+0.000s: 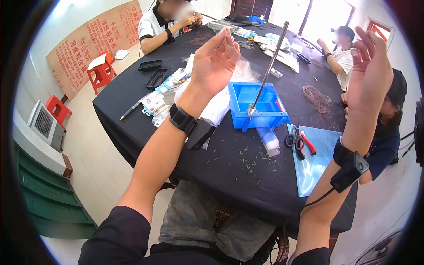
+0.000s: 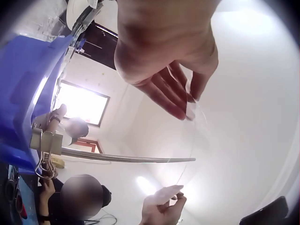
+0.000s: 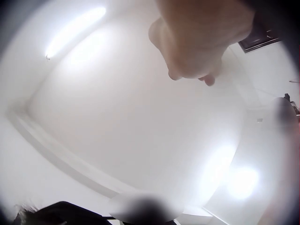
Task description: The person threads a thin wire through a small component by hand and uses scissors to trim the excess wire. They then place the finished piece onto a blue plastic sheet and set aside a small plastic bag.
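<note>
My left hand (image 1: 215, 62) is raised over the table and pinches a small clear plastic piece (image 2: 190, 108) between thumb and fingers. A fine thread (image 2: 183, 172) runs down from there in the left wrist view. Its other end meets the fingertips of my right hand (image 2: 163, 206), which pinch it. In the head view my right hand (image 1: 370, 66) is held high at the right, with its fingertips bent. A thin metal rod (image 1: 271, 59) rises between the hands. A binder clip (image 2: 45, 157) sits at its foot on a blue plastic bin (image 1: 236, 108).
Scissors (image 1: 299, 141) and red-handled pliers (image 1: 309, 143) lie on a blue folder (image 1: 316, 163). A tangle of reddish thread (image 1: 317, 99) lies beyond. Small clippings (image 1: 251, 167) litter the black tablecloth. Packets (image 1: 168, 86) and black cases (image 1: 157, 78) are at left. Other people sit around the table.
</note>
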`<act>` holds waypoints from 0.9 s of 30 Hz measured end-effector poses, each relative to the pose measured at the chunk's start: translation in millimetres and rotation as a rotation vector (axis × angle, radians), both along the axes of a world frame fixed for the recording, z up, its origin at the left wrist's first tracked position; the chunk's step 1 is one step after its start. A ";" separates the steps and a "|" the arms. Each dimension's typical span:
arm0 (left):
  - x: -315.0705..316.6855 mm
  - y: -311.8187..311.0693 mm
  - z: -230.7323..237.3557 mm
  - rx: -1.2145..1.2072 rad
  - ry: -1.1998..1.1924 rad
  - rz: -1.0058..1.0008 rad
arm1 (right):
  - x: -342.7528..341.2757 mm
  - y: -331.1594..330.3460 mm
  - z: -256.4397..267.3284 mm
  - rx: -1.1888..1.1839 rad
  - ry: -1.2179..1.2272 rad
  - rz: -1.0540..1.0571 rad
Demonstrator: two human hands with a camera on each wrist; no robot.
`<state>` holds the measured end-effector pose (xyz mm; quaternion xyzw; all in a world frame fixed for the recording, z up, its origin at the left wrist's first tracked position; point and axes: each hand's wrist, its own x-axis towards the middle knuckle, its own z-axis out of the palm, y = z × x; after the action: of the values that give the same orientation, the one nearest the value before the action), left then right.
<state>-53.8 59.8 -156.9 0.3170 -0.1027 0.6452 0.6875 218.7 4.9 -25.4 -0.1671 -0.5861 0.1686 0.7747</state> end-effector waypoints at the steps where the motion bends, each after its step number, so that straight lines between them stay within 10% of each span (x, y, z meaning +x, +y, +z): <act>1: -0.4 0.6 0.2 -0.097 -0.060 0.032 | 3.2 -0.4 2.2 -0.002 0.093 -0.025; 27: -4.0 31.9 -24.9 -0.603 0.117 0.470 | 12.7 -39.1 21.5 0.079 -0.046 -0.214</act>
<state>-57.8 91.6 -181.7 0.1516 0.2066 0.7672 0.5880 231.4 -34.2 -3.9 -0.2020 -0.5885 0.0579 0.7807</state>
